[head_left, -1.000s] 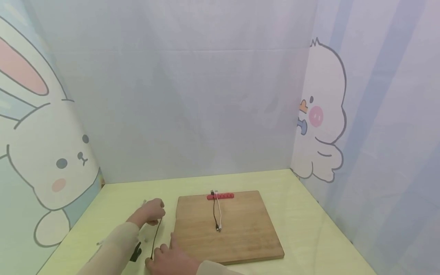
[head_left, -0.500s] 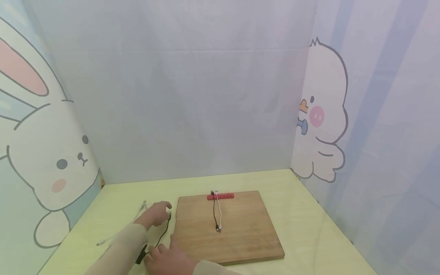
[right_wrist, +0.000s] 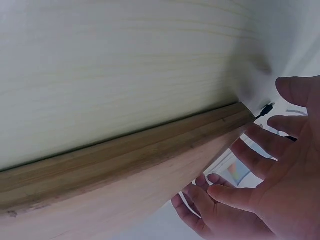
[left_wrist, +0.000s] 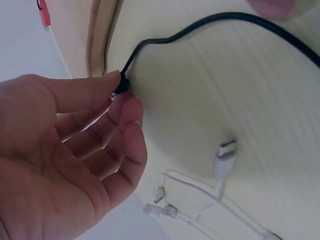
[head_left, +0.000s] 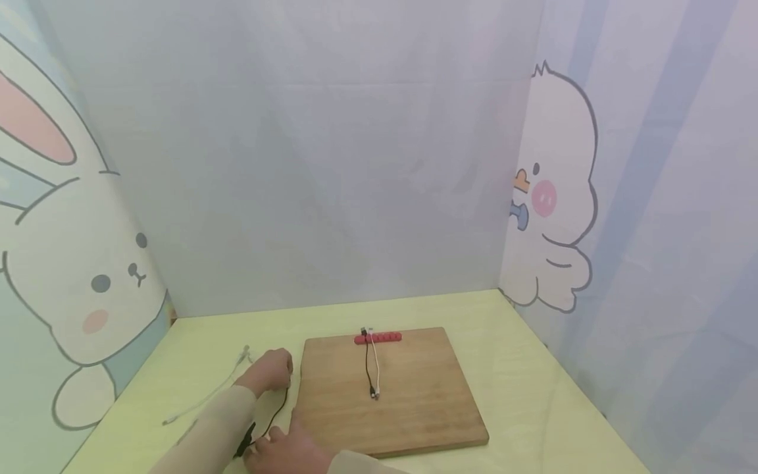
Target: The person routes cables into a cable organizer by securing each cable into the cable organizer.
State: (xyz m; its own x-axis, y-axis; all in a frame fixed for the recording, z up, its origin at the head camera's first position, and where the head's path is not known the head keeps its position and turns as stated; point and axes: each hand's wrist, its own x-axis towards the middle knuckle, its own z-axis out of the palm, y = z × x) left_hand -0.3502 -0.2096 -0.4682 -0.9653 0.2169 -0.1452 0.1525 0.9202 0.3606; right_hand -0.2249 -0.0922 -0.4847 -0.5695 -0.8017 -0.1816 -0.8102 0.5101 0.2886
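My left hand [head_left: 269,370] pinches the small end plug of a black cable [left_wrist: 240,16] between thumb and fingertips, beside the left edge of a wooden board [head_left: 426,408]. From there the cable curves back over the table toward my right hand [head_left: 287,454], whose fingers are spread and loosely bent at the board's near left corner. In the right wrist view, the black connector [right_wrist: 265,110] at the cable's other end shows past the right fingers. White cables [left_wrist: 220,195] lie on the table below my left hand.
A red cable clip strip [head_left: 385,338] sits at the board's far edge. Across it hang a short black cable [head_left: 368,365] and a short white cable [head_left: 377,362], side by side. Grey and cartoon-printed curtains [head_left: 331,164] enclose the pale yellow table [head_left: 533,395].
My left hand has brought the cable end toward the board's left edge, turning the fingers in around the plug. The cable has gone from straight to curved. The right hand has stayed nearly in place.
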